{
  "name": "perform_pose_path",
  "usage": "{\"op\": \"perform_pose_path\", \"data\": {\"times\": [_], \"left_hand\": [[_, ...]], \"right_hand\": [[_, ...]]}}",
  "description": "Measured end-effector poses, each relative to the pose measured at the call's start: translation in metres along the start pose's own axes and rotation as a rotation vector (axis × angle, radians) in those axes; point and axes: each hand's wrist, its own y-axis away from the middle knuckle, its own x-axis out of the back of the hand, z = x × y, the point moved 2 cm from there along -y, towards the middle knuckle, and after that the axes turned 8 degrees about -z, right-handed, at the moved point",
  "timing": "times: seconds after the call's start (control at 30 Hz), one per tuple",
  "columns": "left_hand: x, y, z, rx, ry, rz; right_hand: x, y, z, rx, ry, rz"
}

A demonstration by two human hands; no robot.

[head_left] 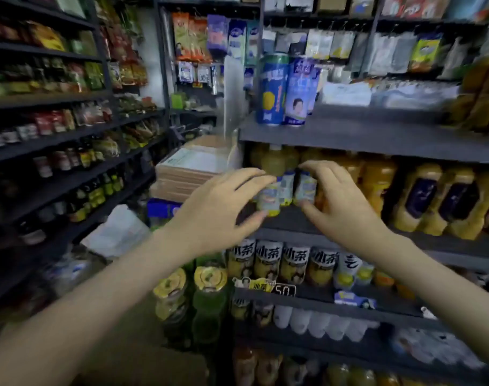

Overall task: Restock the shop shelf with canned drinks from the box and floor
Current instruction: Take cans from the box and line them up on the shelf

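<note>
Cans (285, 190), small ones, sit at the left end of the middle shelf (290, 222), in front of the juice bottles (377, 185); the left hand (218, 210) has thumb and fingers curled round one, the right hand (340, 201) pinches another just beside it. They are probably stiff, smooth, a little slippery, and light enough for one hand; thin walls may dent, so grip mid-side, thumb opposite fingers; set each down flat.

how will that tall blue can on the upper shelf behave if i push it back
The tall blue can stands upright and is tall and narrow, so a push near its top would likely tip it. It sits near the shelf front edge, so it could fall off. With its round body, it probably rolls once down.
</note>
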Motion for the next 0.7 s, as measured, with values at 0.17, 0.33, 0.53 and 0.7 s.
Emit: {"op": "perform_pose_path", "data": {"times": [0.17,0.33,0.53,0.7], "left_hand": [[-0.025,0.129,0.004,0.239,0.085,-0.144],[-0.050,0.244,-0.010,0.451,0.128,-0.303],[-0.109,0.360,-0.042,0.699,0.228,-0.455],[-0.181,0.456,-0.085,0.881,0.394,-0.750]], "right_hand": [[-0.077,0.034,-0.075,0.054,-0.264,-0.140],[-0.166,0.069,-0.136,0.066,-0.438,-0.304],[-0.283,0.112,-0.178,-0.054,-0.490,-0.571],[-0.385,0.154,-0.205,-0.234,-0.460,-0.811]]}}
